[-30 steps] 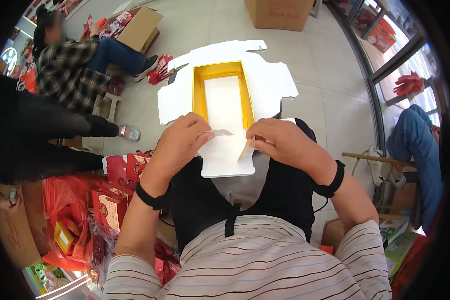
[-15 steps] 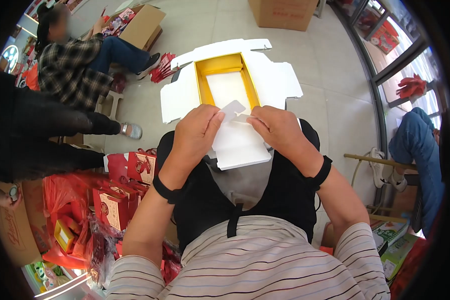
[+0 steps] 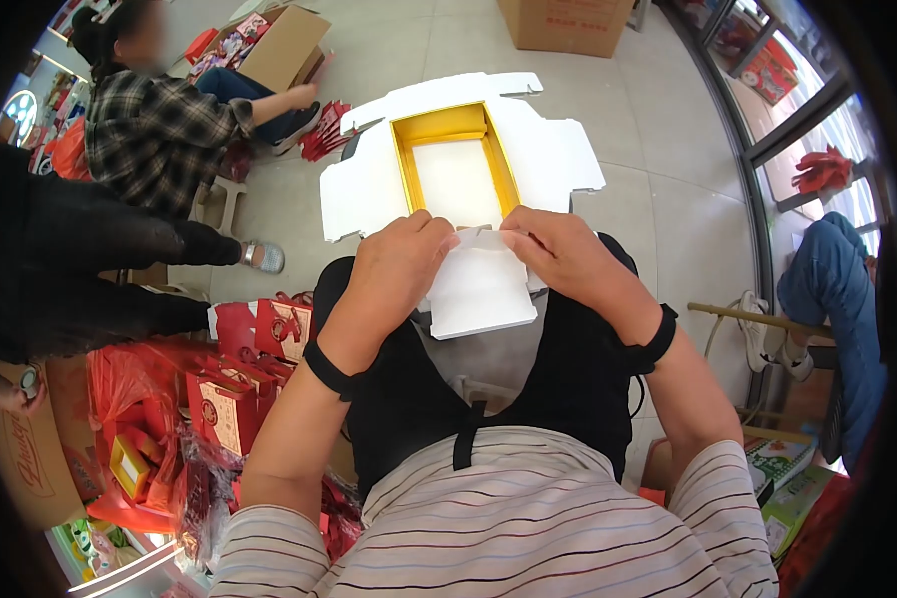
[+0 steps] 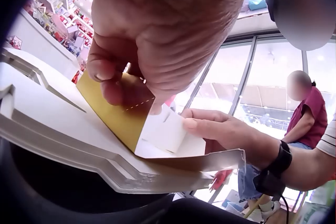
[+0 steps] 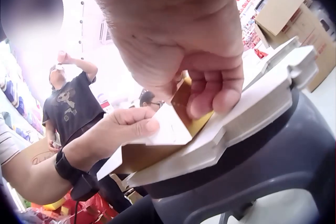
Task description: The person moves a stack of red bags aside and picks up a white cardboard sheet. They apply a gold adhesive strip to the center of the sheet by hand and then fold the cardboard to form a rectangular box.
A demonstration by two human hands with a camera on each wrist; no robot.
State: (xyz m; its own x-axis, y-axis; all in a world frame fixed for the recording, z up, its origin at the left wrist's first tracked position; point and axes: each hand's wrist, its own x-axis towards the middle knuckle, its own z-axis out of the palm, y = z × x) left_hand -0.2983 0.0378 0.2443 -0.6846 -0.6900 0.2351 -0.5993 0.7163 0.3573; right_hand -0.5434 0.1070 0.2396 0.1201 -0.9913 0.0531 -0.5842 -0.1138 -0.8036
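Observation:
A flat white cardboard blank [image 3: 558,159] lies in front of the person, its middle framed by raised gold walls [image 3: 405,164]. At the near end of that frame the left hand [image 3: 399,267] pinches a folded-up flap at its left corner. Opposite it, the right hand [image 3: 573,261] pinches the right corner, and small white tabs [image 3: 480,239] meet between the two hands. In the left wrist view the left hand's fingers curl over a gold panel [image 4: 113,113]. The right wrist view has the right hand's fingers [image 5: 210,95] against the gold inner side. A white end flap [image 3: 483,299] extends toward the person.
The blank rests on a dark grey stool [image 5: 252,155]. Red gift bags [image 3: 224,409] and a red plastic bag [image 3: 120,389] lie at the left. A seated person in a plaid shirt [image 3: 154,120] is at the upper left, near an open carton [image 3: 287,50]. Another carton [image 3: 568,25] stands beyond.
The near side flaps have folded inward and their tabs now meet between the hands. Both hands have come level at the frame's near end. The seated person has stretched an arm forward.

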